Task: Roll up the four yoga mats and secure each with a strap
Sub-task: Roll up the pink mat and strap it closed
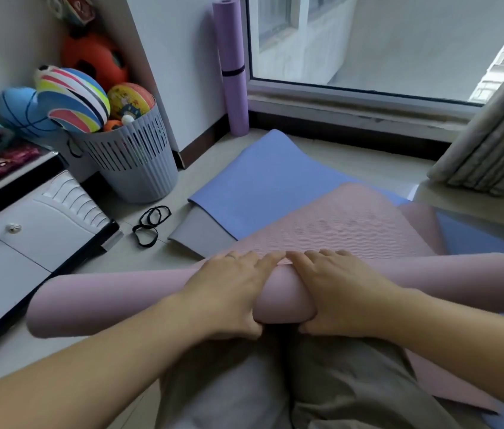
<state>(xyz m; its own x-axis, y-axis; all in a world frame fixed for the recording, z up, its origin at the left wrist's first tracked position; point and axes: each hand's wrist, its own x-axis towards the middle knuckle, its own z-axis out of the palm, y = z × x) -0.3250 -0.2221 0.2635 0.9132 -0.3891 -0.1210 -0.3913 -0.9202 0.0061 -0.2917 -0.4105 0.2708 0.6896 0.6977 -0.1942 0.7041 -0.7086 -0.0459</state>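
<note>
Pink mat (105,301) half rolled | left hand (229,292), right hand (337,292) curled round the roll | black straps (151,226) on floor (139,267)

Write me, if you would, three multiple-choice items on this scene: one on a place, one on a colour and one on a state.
1. Where is the purple rolled mat?
A. lying on a cabinet
B. standing on end in the corner beside the window
C. across the person's lap

2. What colour is the mat that the left hand and the right hand hold?
A. pink
B. green
C. black

3. In what state is the blue mat?
A. rolled and strapped
B. spread out on the floor
C. standing on end

Answers: B, it stands upright against the wall by the window frame; A, the pink mat is partly rolled under both hands; B, it lies unrolled beneath the pink mat.
</note>
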